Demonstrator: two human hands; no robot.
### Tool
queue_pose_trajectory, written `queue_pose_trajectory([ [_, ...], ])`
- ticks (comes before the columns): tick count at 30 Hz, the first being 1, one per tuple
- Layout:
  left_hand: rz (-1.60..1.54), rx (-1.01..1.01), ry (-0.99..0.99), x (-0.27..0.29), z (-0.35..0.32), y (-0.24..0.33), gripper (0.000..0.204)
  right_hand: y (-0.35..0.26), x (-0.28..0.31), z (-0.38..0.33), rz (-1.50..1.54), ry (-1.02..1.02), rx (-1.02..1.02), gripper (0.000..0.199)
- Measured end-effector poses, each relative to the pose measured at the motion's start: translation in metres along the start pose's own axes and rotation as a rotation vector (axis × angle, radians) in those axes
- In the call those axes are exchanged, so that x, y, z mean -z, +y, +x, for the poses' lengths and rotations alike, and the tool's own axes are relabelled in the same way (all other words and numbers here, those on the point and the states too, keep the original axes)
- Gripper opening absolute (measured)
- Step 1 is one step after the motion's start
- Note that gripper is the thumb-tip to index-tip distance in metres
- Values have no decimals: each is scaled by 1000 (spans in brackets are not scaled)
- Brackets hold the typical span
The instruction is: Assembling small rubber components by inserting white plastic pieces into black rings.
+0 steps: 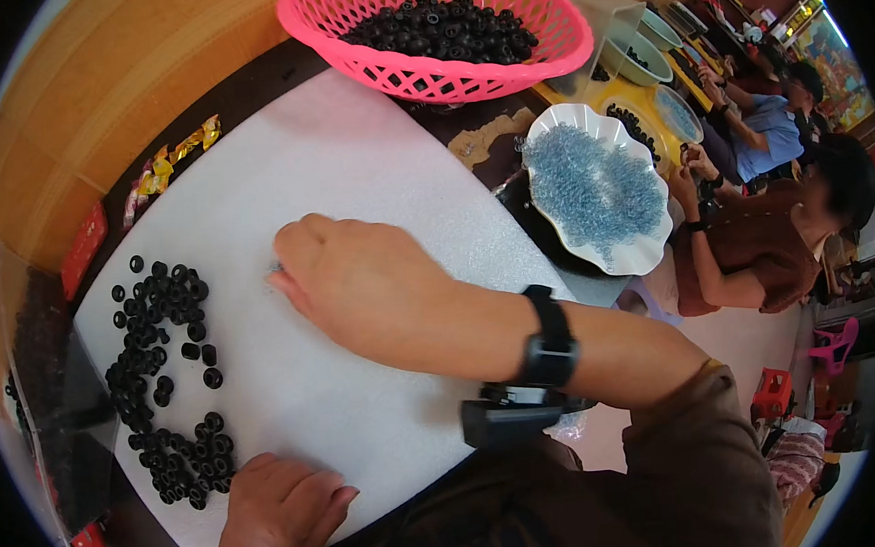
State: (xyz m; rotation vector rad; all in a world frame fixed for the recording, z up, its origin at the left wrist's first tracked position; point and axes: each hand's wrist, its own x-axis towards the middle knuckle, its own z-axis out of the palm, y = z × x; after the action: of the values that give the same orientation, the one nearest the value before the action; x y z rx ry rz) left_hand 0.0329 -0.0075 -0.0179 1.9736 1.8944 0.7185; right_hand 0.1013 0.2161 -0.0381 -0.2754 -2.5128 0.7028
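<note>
right hand (pixel 353 279) fingertips pinched on something tiny mid-sheet, can't tell what | left hand (pixel 277 514) loosely curled, empty, beside black rings (pixel 164 380) | looks barely started: pink basket (pixel 432 23) full, blue bits dish (pixel 598 188) heaped

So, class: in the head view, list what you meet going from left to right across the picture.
Red packet → scattered black rings → right hand → black wristband → white dish of blue-grey pieces → seated person in brown.
</note>
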Motion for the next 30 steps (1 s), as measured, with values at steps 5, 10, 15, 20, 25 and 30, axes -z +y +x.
queue_pose_trajectory([
  [5,-9,-19,3,-4,0,-6,18,13,-22,4,-135,-3,120,16],
  [10,-9,-6,-19,0,1,-4,20,12,-16,-6,-151,-69,119,27],
  [15,-8,8,-36,1,2,-1,20,5,-25,-11,-142,-11,192,53],
  [20,-20,17,-20,-1,2,-4,19,18,-32,9,-184,-71,150,65],
  [25,-25,35,-23,0,2,-5,17,18,-21,-7,-148,-67,129,66],
  [30,-24,31,-9,-2,1,-5,18,27,17,-23,-194,-27,49,65],
])
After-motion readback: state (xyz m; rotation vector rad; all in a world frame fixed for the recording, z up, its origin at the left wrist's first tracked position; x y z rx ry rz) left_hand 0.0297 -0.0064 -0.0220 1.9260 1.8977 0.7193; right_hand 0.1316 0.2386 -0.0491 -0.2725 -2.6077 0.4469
